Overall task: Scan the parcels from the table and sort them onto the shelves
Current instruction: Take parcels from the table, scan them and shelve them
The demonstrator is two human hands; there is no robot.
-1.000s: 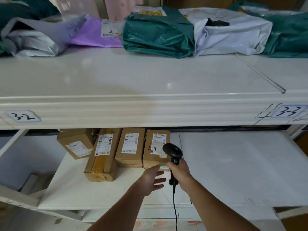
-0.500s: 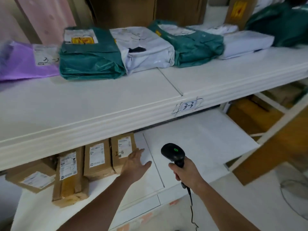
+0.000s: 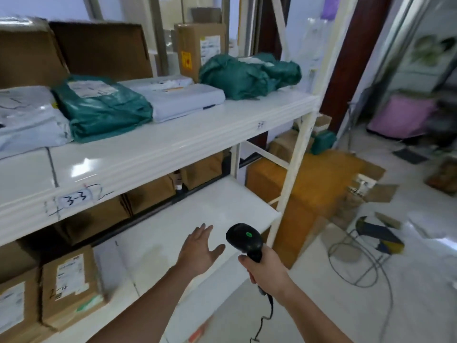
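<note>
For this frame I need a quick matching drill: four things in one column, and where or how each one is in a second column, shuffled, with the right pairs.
Things
1. barcode scanner
2. left hand
3. green parcel
4. cardboard box marked 2-4

Places or states
A. on the lower shelf, at the left
B. gripped in the right hand
C. on the upper shelf, between two pale parcels
D. open, fingers spread, holding nothing

Pairs: 1-B, 2-D, 3-C, 4-A

1. Grey parcel (image 3: 27, 120): cut off by left edge.
2. Cardboard box (image 3: 12, 308), lower shelf: cut by left edge; label unreadable.
3. Scanner cable (image 3: 262, 323): leaves bottom edge.
4. Right background: blurred.
</note>
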